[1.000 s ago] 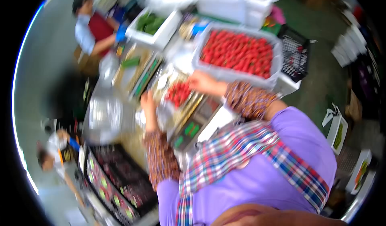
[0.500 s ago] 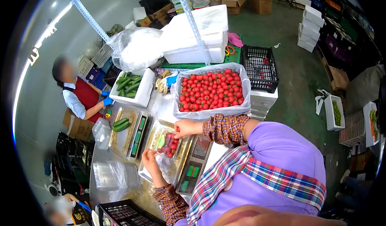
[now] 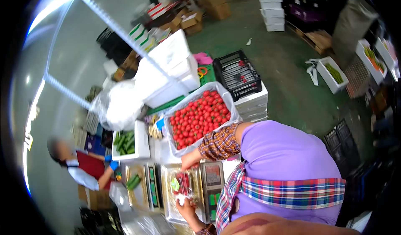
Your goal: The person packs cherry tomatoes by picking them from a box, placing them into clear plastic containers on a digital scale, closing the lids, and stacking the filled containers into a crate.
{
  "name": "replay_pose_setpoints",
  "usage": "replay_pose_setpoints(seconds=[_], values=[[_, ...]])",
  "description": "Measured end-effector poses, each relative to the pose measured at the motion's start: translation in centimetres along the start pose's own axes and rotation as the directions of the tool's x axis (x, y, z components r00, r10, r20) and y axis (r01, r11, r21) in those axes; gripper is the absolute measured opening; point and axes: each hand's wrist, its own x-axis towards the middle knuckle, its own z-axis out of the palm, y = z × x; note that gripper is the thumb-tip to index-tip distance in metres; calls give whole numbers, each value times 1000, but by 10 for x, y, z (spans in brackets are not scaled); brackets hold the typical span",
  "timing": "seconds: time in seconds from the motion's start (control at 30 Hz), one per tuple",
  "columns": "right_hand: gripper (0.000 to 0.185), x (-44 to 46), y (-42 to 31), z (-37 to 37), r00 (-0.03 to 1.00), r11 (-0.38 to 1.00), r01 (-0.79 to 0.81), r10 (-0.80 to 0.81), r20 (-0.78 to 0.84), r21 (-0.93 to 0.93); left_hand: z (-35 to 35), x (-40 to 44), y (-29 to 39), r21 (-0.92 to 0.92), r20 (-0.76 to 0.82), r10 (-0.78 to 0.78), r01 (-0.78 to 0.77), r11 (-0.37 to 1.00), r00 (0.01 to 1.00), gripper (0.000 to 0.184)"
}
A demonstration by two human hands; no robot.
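Note:
A clear plastic box (image 3: 182,184) with small red tomatoes and a green label lies on the left scale's neighbour, a scale with a pale tray (image 3: 170,208). My left hand (image 3: 187,210) is at the box's near end, its fingers curled on the clear plastic edge. My right hand (image 3: 191,159) is at the far end, close above the box; its fingertips are blurred, with some red beside them, and I cannot tell what they hold. Beyond it, a lined white foam crate holds many red tomatoes (image 3: 200,120).
Cucumbers (image 3: 133,182) rest on a second scale. A white foam box (image 3: 143,139) of cucumbers and a black crate (image 3: 237,74) stand farther off. Stacked clear containers (image 3: 148,226) sit at the near edge. A co-worker in a red apron (image 3: 90,166) with blue gloves stands opposite.
The view has turned and shifted, so the bench sits lower in the picture. Both hands stay at the tomato box, whose clear plastic now lies flatter over the tomatoes.

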Motion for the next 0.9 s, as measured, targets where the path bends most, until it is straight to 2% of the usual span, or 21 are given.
replay_pose_setpoints(seconds=[0.03, 0.07, 0.1, 0.17, 0.2, 0.23, 0.27, 0.4, 0.5, 0.53, 0.67, 0.9], values=[[39, -3, -4, 1, 1000, 999, -6, 5, 18, 32, 2, -2, 1, -70, -22, -31, 30, 997, 999, 63], [43, 7, -2, 0, 990, 976, -140, 133, 52, 169, 1, 1, -1, -86, -26, -49, 47, 995, 998, 64], [43, 1, -8, -2, 983, 960, -184, 178, 50, 213, 2, 3, -1, -107, -35, -71, 67, 992, 997, 66], [37, -7, -11, -2, 990, 996, -90, 88, 108, 13, 6, 6, 0, -167, -39, -111, 103, 981, 993, 59], [30, -12, -17, -1, 982, 995, -96, 99, 163, -28, 8, 10, -3, -180, -38, -125, 116, 977, 991, 55], [24, -10, -18, 1, 981, 989, -122, 132, 140, -81, 8, 14, -7, -196, -38, -139, 129, 972, 990, 52], [23, -7, -16, 2, 978, 986, -149, 157, 136, -68, 6, 20, -10, -235, 23, -152, 153, 960, 988, 43], [22, 27, 1, 6, 925, 947, -321, 310, 221, 17, 22, 11, -6, -234, -33, -151, 139, 962, 988, 44], [20, 32, -6, 4, 846, 896, -431, 443, 297, -110, 18, 13, -10, -244, -23, -101, 92, 965, 995, 48], [19, 32, -8, 4, 834, 881, -464, 470, 289, -94, 21, 7, -3, -247, -26, -86, 77, 966, 996, 49], [19, 39, -10, 9, 823, 870, -479, 490, 287, -113, 17, 15, -6, -215, -8, -87, 83, 973, 996, 53], [18, 38, -7, 16, 817, 865, -484, 501, 285, -133, 19, 10, -10, -189, -89, -5, -12, 982, 996, 53]])
